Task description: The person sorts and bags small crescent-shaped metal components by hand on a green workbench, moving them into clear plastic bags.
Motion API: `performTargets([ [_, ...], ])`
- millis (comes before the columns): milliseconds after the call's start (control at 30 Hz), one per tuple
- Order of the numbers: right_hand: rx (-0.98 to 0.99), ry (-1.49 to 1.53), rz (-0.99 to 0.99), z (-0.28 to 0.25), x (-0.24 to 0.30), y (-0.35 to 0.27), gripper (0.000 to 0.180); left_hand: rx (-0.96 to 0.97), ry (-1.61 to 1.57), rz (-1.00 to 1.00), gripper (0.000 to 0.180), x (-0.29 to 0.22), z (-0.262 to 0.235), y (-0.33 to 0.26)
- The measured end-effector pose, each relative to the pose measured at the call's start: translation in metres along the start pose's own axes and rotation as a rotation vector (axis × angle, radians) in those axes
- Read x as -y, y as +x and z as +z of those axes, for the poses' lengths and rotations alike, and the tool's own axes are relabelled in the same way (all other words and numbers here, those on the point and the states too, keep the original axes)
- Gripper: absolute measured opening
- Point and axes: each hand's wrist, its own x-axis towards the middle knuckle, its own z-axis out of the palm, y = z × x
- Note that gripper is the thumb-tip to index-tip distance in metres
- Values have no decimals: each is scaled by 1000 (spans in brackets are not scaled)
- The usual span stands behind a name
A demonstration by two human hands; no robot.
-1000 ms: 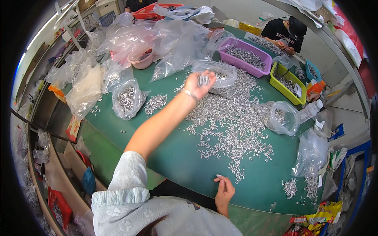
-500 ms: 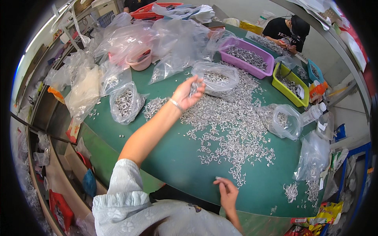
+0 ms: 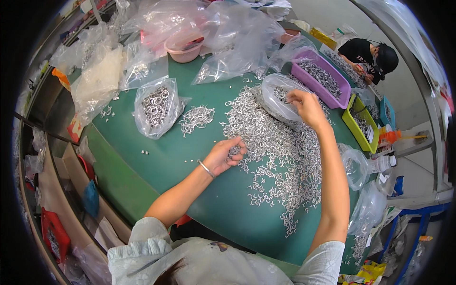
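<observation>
A person leans over a green table (image 3: 156,161) strewn with small silvery metal hooks (image 3: 275,147), both bare arms stretched out over the pile. The left hand (image 3: 225,156), a thin bangle (image 3: 205,168) on its wrist, rests at the near left edge of the heap with its fingers curled together on a few of the hooks. The right hand (image 3: 306,105) reaches farther across, its fingers closed at the mouth of a clear bag (image 3: 278,97) that lies on the far side of the pile and holds more of the same pieces; whether the hand grips hooks or only the plastic cannot be told. The hooks spread in a broad band from that bag down toward the person's right elbow. To the left of the pile lies a smaller loose cluster (image 3: 196,118), and beside it a second bag (image 3: 156,107) filled with metal rings. A purple tray (image 3: 319,84) and a yellow-green tray (image 3: 361,124), both holding metal parts, stand just beyond the right hand. A pink bowl (image 3: 184,50) sits among crumpled plastic bags at the table's far side. In the upper right a second person in black (image 3: 368,54) bends over work at the table's end.
</observation>
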Motion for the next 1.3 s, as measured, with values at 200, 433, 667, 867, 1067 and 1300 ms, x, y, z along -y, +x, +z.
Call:
performTargets([
  [200, 229, -78, -49, 10, -10, 23, 20, 108, -94, -74, 24, 7, 0, 0],
  [433, 50, -160, -72, 23, 15, 15, 21, 106, -196, -97, 24, 9, -6, 5],
  [667, 161, -63, 70, 14, -6, 25, 21, 146, -241, -61, 24, 12, -11, 12],
  [867, 197, -69, 29, 21, -33, 32, 26, 139, -225, -64, 26, 14, -10, 15],
  [1067, 186, -312, -2, 25, -2, 29, 34, 113, -222, -60, 26, 14, -12, 12],
  [1300, 82, -224, 27, 29, -2, 19, 31, 134, -222, -54, 26, 13, -11, 13],
])
